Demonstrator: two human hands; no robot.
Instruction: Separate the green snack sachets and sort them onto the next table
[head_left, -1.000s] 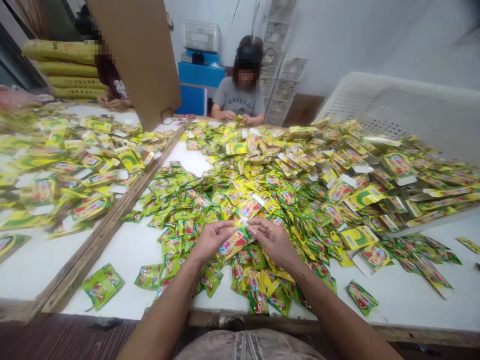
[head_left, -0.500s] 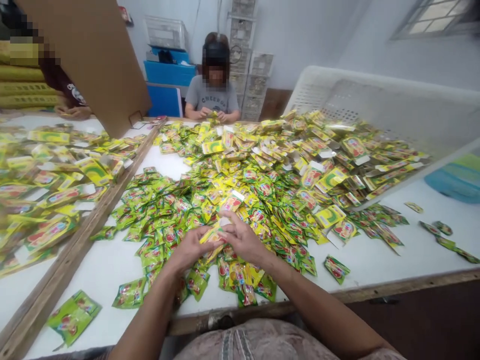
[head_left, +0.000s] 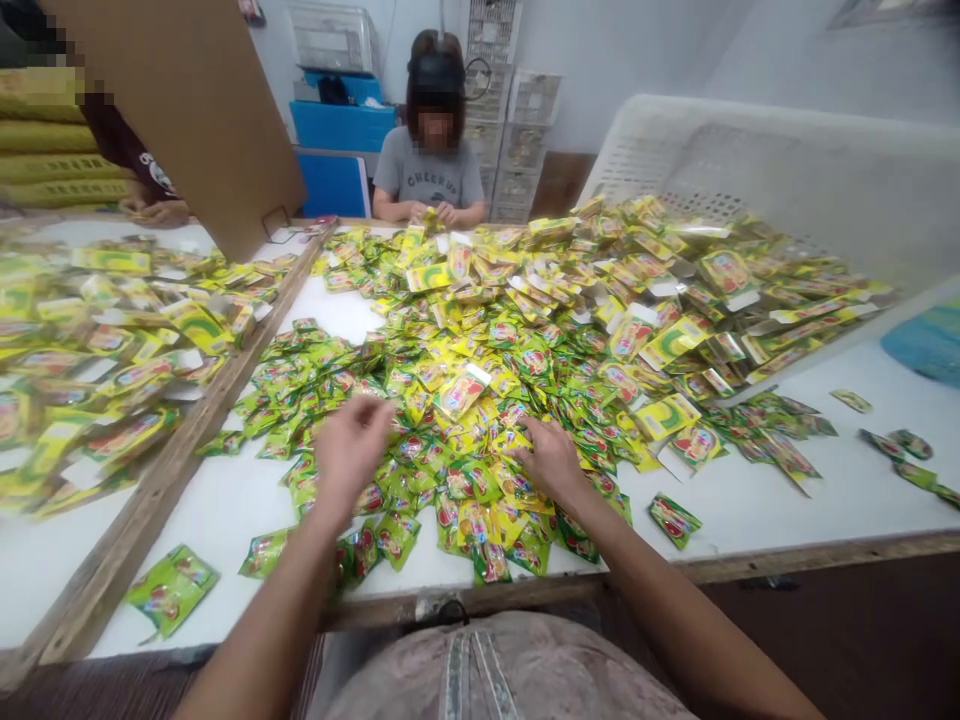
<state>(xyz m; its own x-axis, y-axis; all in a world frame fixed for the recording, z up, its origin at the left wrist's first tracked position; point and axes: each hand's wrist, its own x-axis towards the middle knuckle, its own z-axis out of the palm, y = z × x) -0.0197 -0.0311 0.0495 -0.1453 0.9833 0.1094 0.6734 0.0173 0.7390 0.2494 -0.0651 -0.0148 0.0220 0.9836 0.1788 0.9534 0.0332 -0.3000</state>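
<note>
My left hand hovers over the left part of a heap of small green sachets. Its fingers look bent but are smeared by motion, and I see nothing in them. My right hand reaches low over the heap on the right, fingers apart and curved down near yellow and green sachets. I cannot make out whether the fingertips touch them. Between the hands, slightly farther off, a small yellow carton with a white end flap lies on the sachets.
Many yellow cartons spill from a tipped white basket at right. A wooden strip divides the table, with more cartons beyond it. A cardboard sheet stands at left. Across sits a co-worker; another person's hands show far left.
The carton that both hands held is out of them. My hands have parted, the left going left and the right going right toward the sachets. The view has shifted slightly.
</note>
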